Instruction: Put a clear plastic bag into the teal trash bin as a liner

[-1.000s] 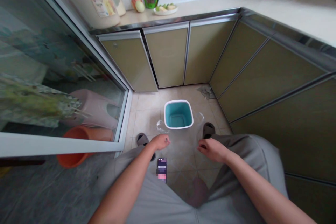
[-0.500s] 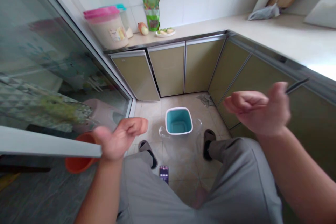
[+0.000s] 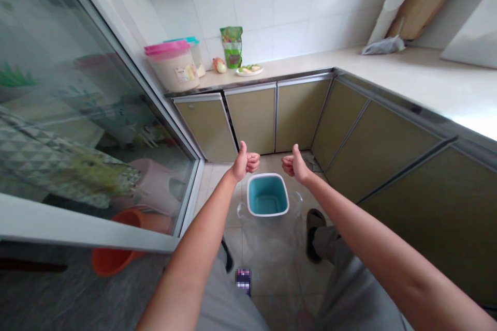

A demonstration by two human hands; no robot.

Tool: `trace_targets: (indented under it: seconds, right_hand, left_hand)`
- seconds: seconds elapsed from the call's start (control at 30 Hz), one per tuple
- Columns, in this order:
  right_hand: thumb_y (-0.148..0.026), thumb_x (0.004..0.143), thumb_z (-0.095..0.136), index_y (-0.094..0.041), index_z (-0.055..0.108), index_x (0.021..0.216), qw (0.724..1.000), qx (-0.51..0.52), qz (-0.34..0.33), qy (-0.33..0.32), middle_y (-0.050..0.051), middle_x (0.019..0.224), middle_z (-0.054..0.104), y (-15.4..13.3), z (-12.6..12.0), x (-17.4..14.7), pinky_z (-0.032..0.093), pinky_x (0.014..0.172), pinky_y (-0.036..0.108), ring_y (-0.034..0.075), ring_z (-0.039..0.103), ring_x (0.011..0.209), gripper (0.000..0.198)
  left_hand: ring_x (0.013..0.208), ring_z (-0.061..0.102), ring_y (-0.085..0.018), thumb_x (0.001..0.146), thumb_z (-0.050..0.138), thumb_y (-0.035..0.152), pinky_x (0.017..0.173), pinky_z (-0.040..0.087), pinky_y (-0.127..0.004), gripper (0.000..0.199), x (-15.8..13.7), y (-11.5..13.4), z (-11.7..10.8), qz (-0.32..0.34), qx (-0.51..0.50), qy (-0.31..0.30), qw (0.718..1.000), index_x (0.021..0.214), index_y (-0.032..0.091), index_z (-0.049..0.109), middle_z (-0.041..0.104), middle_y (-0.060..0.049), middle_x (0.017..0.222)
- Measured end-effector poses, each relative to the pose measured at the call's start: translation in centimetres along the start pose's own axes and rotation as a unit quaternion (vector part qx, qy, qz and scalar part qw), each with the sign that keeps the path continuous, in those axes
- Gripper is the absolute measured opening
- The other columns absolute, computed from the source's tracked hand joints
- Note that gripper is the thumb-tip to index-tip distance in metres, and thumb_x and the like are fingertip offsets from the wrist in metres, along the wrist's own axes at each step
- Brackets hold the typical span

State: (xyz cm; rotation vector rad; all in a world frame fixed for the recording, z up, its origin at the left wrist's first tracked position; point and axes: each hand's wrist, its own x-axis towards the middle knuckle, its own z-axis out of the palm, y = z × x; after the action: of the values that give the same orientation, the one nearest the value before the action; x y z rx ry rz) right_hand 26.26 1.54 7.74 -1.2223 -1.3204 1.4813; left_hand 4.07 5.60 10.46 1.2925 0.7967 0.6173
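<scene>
Both arms reach forward with the thumbs pointing up. My left hand [image 3: 246, 162] is closed in a fist with nothing in it, above the far left side of a teal bin with a white rim [image 3: 267, 216]. My right hand [image 3: 296, 164] is likewise a fist holding nothing, above the bin's far right side. The bin stands upright on the tiled floor, and its inside shows bare teal walls. A clear plastic bag [image 3: 267, 240] lies spread on the floor around the near side of the bin. Neither hand touches the bin or the bag.
Low cabinets [image 3: 250, 119] and a countertop [image 3: 295, 64] run along the back and right. On the counter stand a pink-lidded container [image 3: 174, 68], a green pouch [image 3: 233, 49], an onion [image 3: 219, 65] and a plate of food [image 3: 248, 72]. A glass door [image 3: 97, 114] borders the left; an orange basin [image 3: 112, 261] sits behind it.
Both fists have moved forward and inward, from far apart at the sides to close together beyond the bin. My head view has tilted up a little.
</scene>
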Motion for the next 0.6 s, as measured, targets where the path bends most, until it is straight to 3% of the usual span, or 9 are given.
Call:
trace_targets:
  seconds: [0.13, 0.23, 0.33, 0.4, 0.5, 0.6]
  right_hand:
    - [-0.097, 0.07, -0.018, -0.028, 0.014, 0.066, 1.0, -0.023, -0.013, 0.011, -0.006, 0.052, 0.013, -0.2, -0.4, 0.6, 0.011, 0.046, 0.028, 0.012, 0.01, 0.047, 0.076]
    - [-0.094, 0.078, -0.012, -0.027, 0.018, 0.065, 0.998, -0.04, -0.031, 0.038, -0.006, 0.052, 0.016, 0.4, -0.5, 0.6, 0.016, 0.046, 0.028, 0.013, 0.014, 0.047, 0.074]
    - [-0.086, 0.09, 0.005, -0.026, 0.03, 0.064, 0.987, -0.108, -0.034, 0.11, -0.003, 0.051, 0.03, 3.8, -1.0, -0.3, 0.027, 0.049, 0.028, 0.014, 0.03, 0.049, 0.07]
    - [-0.076, 0.097, 0.019, -0.024, 0.041, 0.065, 0.967, -0.215, 0.007, 0.14, 0.001, 0.055, 0.046, 7.2, -1.4, -1.4, 0.034, 0.055, 0.028, 0.016, 0.044, 0.055, 0.064]
    - [-0.059, 0.099, 0.041, -0.02, 0.061, 0.076, 0.897, -0.425, 0.073, 0.098, 0.008, 0.076, 0.067, 12.0, -1.3, -2.8, 0.037, 0.063, 0.029, 0.02, 0.06, 0.073, 0.049]
    - [-0.045, 0.098, 0.05, -0.022, 0.072, 0.096, 0.845, -0.528, 0.083, 0.017, 0.008, 0.097, 0.075, 15.5, -0.4, -3.1, 0.037, 0.067, 0.028, 0.021, 0.066, 0.087, 0.032]
  left_hand:
    - [0.046, 0.019, -0.01, 0.076, -0.009, 0.094, 0.047, 0.019, -0.026, 0.077, 0.1, 0.4, -0.5, -0.019, 0.019, 0.053, 0.998, 0.064, 0.026, 0.027, 0.019, 0.005, 0.053]
    - [0.047, 0.02, -0.009, 0.081, -0.005, 0.092, 0.048, 0.021, -0.026, 0.076, 0.0, -1.0, -1.1, -0.006, 0.008, 0.065, 0.998, 0.066, 0.025, 0.028, 0.022, 0.005, 0.055]
    - [0.048, 0.028, -0.009, 0.093, 0.022, 0.081, 0.049, 0.024, -0.024, 0.064, -1.7, -5.5, -2.0, 0.007, 0.009, 0.101, 0.995, 0.071, 0.023, 0.038, 0.033, 0.005, 0.059]
    - [0.05, 0.035, -0.009, 0.093, 0.045, 0.064, 0.051, 0.027, -0.023, 0.046, -3.9, -9.8, -3.0, -0.022, 0.058, 0.159, 0.985, 0.076, 0.022, 0.045, 0.041, 0.005, 0.062]
    - [0.054, 0.045, -0.01, 0.086, 0.063, 0.044, 0.055, 0.034, -0.023, 0.027, -7.2, -16.2, -5.0, -0.153, 0.19, 0.233, 0.941, 0.08, 0.02, 0.053, 0.051, 0.004, 0.064]
    - [0.059, 0.053, -0.013, 0.082, 0.07, 0.037, 0.059, 0.039, -0.023, 0.023, -8.7, -20.4, -6.7, -0.241, 0.276, 0.231, 0.901, 0.093, 0.019, 0.061, 0.059, 0.003, 0.066]
